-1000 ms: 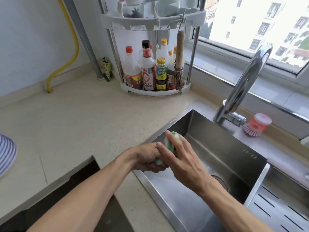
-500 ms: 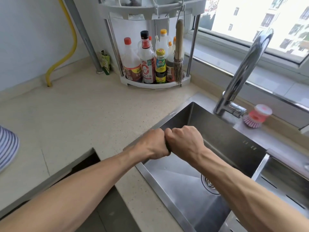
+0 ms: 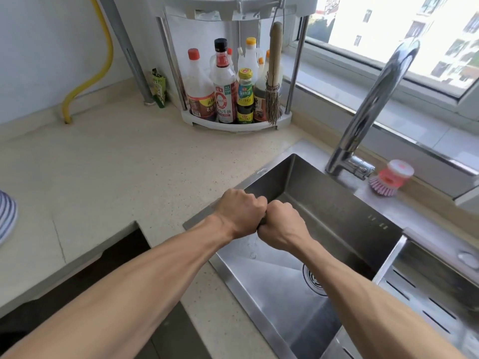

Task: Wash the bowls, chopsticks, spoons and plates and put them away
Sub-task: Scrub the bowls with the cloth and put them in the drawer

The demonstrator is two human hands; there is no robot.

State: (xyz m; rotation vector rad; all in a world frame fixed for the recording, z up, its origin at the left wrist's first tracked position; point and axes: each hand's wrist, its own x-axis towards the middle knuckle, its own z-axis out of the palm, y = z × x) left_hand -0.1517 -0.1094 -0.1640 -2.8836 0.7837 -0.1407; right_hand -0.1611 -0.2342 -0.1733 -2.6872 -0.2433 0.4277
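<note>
A beige speckled countertop (image 3: 108, 164) runs into a kitchen corner under a bright window (image 3: 404, 35) w/ apartment blocks outside. A white corner rack (image 3: 233, 123) holds sauce and vinegar bottles (image 3: 223, 94), w/ a small bamboo whisk brush (image 3: 273, 81) hanging at its right side. A yellow hose (image 3: 103, 60) curves down the wall at left; a blue-striped bowl (image 3: 6, 218) shows at the far left edge of the counter, well apart from both hands. The stainless sink (image 3: 337, 224) sits at right, its chrome faucet (image 3: 375, 97) arching overhead, a pink dish brush (image 3: 388, 178) just beside the faucet base. Over the sink's near-left corner, the person's left hand (image 3: 239, 216) and right hand (image 3: 282, 226) are both clenched into fists, knuckles touching, squeezing something between them. Only a dark sliver (image 3: 262, 221) shows at the seam, so what it is can't be told. Water drops lie on the sink floor below the fists, near the drain (image 3: 313, 281).
</note>
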